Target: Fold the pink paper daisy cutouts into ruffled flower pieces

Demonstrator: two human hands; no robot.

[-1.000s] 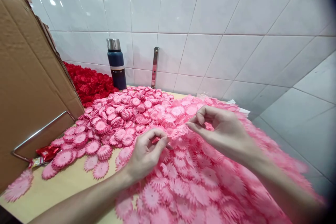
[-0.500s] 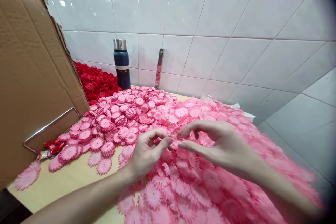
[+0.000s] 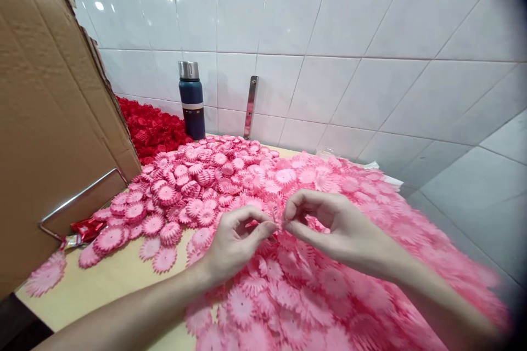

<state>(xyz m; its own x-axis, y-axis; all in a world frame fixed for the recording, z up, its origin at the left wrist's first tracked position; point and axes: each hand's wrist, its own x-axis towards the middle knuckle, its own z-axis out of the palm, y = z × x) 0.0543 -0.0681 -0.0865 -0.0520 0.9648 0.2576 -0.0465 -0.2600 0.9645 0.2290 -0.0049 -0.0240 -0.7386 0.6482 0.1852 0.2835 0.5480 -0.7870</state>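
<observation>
Over the heap of pink scalloped fabric flower discs [image 3: 242, 307], my two hands face each other with fingertips almost meeting. My left hand [image 3: 239, 238] is closed in a pinch, thumb against the fingers. My right hand [image 3: 325, 225] pinches too, thumb and index fingertip together just across from the left. A sliver of pink shows between the two sets of fingertips. Whether it is a held disc or part of the heap behind, I cannot tell. Thicker pink layered discs [image 3: 166, 193] lie piled beyond and left of my left hand.
A cardboard box [image 3: 53, 120] with a metal wire stand [image 3: 82, 197] before it is at left. Red and silver wrappers [image 3: 84, 230] lie near it. At the back are red discs [image 3: 154, 126], a blue bottle [image 3: 192, 101] and a metal strip [image 3: 250, 107] against the tiled wall [image 3: 341, 5].
My right hand's thumb and fingers, apart before, have closed into a pinch. My left hand has shifted slightly right, and the fingertips of both hands are nearer each other.
</observation>
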